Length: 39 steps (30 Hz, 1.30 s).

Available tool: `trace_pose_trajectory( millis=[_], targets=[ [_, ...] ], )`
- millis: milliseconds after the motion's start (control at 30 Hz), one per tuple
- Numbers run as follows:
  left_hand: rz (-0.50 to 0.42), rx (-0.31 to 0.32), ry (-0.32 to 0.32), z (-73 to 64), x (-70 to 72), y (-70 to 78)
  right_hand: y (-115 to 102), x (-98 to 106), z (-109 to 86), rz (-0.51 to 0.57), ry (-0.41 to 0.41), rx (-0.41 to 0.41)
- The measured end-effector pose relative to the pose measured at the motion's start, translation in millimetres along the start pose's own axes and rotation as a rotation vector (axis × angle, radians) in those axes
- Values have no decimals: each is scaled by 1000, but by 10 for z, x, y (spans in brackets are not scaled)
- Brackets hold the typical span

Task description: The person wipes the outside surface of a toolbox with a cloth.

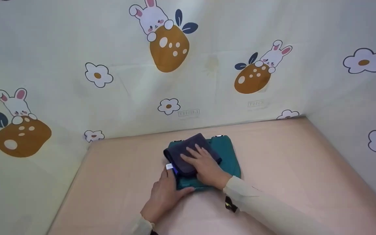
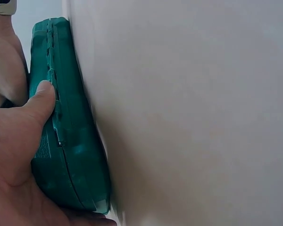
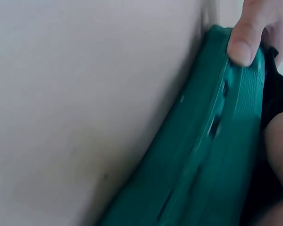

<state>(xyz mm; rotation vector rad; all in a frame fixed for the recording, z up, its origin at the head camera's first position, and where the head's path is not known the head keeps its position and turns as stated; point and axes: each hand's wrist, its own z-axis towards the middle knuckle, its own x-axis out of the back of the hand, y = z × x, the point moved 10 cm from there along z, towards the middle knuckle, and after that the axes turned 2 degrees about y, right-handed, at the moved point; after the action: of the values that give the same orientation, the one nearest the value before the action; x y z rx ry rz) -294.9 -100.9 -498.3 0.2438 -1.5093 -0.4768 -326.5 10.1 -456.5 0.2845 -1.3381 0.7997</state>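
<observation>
A green plastic case (image 1: 232, 153) lies flat on the pink-covered surface. On its top is a folded dark grey-purple cloth (image 1: 188, 148), with a white label (image 1: 169, 166) at its left edge. My right hand (image 1: 206, 164) presses on the cloth, fingers spread and fairly straight. At the case's near left corner, my left hand (image 1: 165, 192) holds on, thumb along the front side and fingers along the left side. The left wrist view shows that thumb (image 2: 43, 96) against the case's seamed edge (image 2: 68, 89). Part of the right hand is cut off in its wrist view.
A pale sheet printed with rabbits and flowers (image 1: 168, 106) hangs behind and on both sides. The pink cover (image 1: 282, 156) extends around the case to the foot of the sheet. Small dark fittings (image 1: 219, 135) sit on the case's far edge.
</observation>
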Motion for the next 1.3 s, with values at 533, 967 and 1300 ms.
trace_pose_trajectory(
  millis=[533, 967, 1300],
  targets=[
    [-56, -66, 8, -17, -2, 51, -247, -126, -62, 130, -68, 47],
    [-5, -88, 14, -36, 24, 80, -262, -68, -153, 201, -90, 139],
    [196, -201, 56, -102, 65, 177, -218, 15, -255, 313, -127, 225]
  ],
)
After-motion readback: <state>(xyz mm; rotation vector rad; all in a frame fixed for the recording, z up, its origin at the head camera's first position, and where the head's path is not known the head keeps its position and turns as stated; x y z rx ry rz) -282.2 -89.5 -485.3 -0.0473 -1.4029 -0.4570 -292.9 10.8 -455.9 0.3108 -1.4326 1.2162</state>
